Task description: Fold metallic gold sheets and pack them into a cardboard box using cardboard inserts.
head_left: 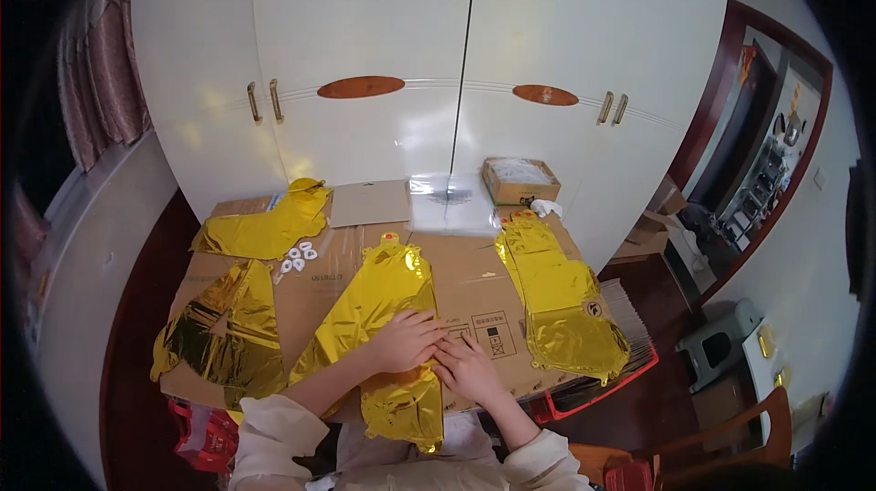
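A flat gold foil balloon (374,295) lies before me on the cardboard-covered table, its lower end reaching over the near edge. My left hand (408,340) rests on the foil near its right edge, fingers stretched toward the right. Close against it, my right hand (467,366) lies with fingers extended at the same edge, partly over the cardboard. Neither palm shows. Another gold foil balloon (566,304) is spread out to the right, and more gold foil pieces lie on the left, one toward the back (265,224) and one nearer (233,336).
Several small white pieces (297,256) sit between the foils. Along the back are a cardboard sheet (370,203), clear plastic bags (452,203) and an open box (520,181). A white cabinet (365,16) stands behind. A red-rimmed crate (598,391) and a wooden chair (776,427) are at the right.
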Demonstrator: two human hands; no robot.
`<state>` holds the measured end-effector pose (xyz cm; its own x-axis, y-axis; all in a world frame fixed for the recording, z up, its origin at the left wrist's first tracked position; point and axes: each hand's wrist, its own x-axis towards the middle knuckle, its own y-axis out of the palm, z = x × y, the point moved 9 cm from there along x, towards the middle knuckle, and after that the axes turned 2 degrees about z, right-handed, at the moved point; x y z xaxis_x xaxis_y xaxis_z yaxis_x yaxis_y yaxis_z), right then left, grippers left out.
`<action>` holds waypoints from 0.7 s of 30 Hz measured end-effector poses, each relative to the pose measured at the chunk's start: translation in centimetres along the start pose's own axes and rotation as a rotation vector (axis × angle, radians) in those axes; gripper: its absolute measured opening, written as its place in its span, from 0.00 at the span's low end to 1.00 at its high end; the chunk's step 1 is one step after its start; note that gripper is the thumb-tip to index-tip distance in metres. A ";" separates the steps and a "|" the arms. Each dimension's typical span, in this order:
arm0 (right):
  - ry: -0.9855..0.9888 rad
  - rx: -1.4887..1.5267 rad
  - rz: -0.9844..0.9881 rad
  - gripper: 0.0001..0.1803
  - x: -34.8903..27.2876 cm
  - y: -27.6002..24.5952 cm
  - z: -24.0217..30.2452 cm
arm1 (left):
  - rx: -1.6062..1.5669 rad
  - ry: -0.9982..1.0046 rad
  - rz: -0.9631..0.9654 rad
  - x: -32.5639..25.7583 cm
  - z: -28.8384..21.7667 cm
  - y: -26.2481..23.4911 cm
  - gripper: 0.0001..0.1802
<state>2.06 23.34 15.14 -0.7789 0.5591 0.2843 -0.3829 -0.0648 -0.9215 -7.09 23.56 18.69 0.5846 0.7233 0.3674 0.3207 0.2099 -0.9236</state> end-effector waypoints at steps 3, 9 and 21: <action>0.001 -0.003 -0.004 0.21 -0.1 -0.1 -0.1 | 0.089 -0.003 0.054 0.5 0.9 1.8 0.22; -0.025 0.024 -0.074 0.21 -0.1 -0.6 0.3 | 0.165 -0.025 0.102 0.2 3.2 2.9 0.25; -0.043 0.035 -0.066 0.17 0.0 -1.0 0.7 | 0.072 -0.160 0.146 -0.7 5.0 3.3 0.32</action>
<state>2.12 22.85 16.21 -0.7715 0.5273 0.3561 -0.4509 -0.0581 -0.8907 -10.12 27.04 14.83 0.4934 0.8435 0.2124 0.1842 0.1373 -0.9733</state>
